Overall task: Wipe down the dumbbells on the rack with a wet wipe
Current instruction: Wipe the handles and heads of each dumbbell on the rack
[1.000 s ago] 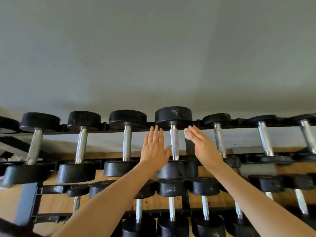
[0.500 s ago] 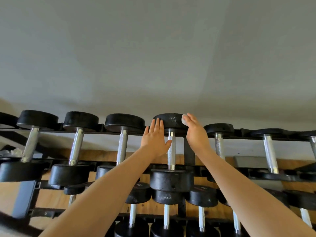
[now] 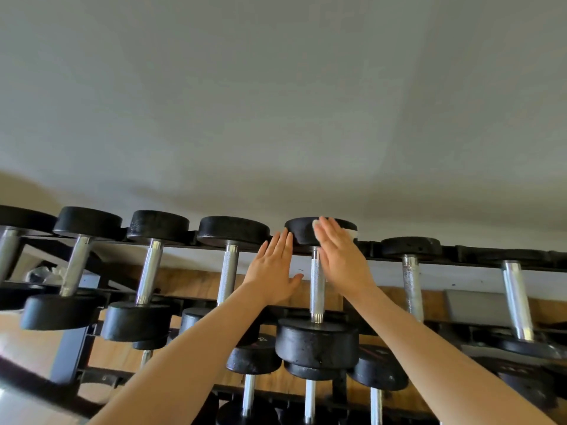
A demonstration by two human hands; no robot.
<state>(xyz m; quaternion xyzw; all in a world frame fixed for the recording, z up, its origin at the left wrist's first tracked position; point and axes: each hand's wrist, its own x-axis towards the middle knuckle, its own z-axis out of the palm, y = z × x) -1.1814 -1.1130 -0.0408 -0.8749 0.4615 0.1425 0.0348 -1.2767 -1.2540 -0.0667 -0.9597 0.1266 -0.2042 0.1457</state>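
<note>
Dumbbells (image 3: pixel 155 265) flanking, right hand (image 3: pixel 340 259) covering wipe (image 3: pixel 351 234)

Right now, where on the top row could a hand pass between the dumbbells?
Open gaps lie between the chrome handles, widest right of the right hand, before the rusty handle. It is crowded where the left hand flanks the wiped dumbbell.

No legible text on any dumbbell (image 3: pixel 317 342).

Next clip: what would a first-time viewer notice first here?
Two bare forearms reaching up the middle of the frame: the right hand presses a white wipe onto the far head of a top-row dumbbell. The left hand is spread flat beside its chrome handle, holding nothing.
</note>
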